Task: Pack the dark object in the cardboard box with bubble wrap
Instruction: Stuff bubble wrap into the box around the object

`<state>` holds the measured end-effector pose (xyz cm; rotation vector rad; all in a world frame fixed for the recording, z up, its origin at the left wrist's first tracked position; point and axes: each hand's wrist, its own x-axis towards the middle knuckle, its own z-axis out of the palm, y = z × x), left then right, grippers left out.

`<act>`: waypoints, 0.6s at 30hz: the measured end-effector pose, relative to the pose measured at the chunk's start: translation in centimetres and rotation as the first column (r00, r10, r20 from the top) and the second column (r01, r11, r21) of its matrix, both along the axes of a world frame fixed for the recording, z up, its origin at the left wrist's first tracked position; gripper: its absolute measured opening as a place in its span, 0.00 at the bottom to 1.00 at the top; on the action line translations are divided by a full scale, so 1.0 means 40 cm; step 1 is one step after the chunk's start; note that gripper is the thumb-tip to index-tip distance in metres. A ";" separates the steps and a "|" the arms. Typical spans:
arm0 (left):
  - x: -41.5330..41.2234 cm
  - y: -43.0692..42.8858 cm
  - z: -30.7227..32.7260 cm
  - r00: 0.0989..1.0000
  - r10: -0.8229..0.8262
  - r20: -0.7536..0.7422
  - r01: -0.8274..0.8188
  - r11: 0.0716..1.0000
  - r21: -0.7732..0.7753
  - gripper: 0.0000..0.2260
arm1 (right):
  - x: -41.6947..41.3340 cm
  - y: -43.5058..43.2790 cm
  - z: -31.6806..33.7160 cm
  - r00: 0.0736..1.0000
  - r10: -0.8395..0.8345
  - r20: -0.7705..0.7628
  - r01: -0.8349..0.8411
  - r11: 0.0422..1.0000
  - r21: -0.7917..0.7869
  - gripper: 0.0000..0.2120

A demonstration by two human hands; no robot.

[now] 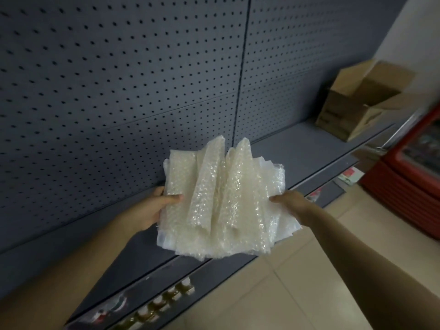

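A stack of clear, whitish bubble wrap sheets (221,201) is held in the air over a grey shelf (300,148). My left hand (158,206) grips its left edge, thumb on top. On the right edge, my right hand (289,201) pinches the sheets. The middle sheets buckle upward into folds. An open cardboard box (357,101) stands on the same shelf at the far right, flaps up. No dark object shows in this view.
A grey pegboard wall (119,79) backs the shelf. Below, a lower shelf carries several small bottles (154,308) and packets. A red chest freezer (414,167) stands at the right on a beige tiled floor (309,282).
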<state>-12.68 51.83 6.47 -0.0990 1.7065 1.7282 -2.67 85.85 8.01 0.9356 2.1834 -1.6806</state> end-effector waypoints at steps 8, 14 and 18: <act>-0.094 0.315 -0.013 0.990 -0.124 -0.063 0.121 0.992 -0.047 0.36 | -0.050 0.271 -0.032 0.991 -0.135 0.022 0.132 0.988 0.081 0.17; -0.187 0.515 -0.011 0.973 -0.222 -0.067 0.220 0.975 -0.042 0.36 | -0.138 0.522 -0.107 0.985 -0.167 0.046 0.160 0.980 0.121 0.25; -0.227 0.632 0.001 0.974 -0.217 -0.070 0.213 0.975 -0.056 0.27 | -0.181 0.587 -0.033 0.981 -0.186 0.064 0.178 0.978 0.104 0.19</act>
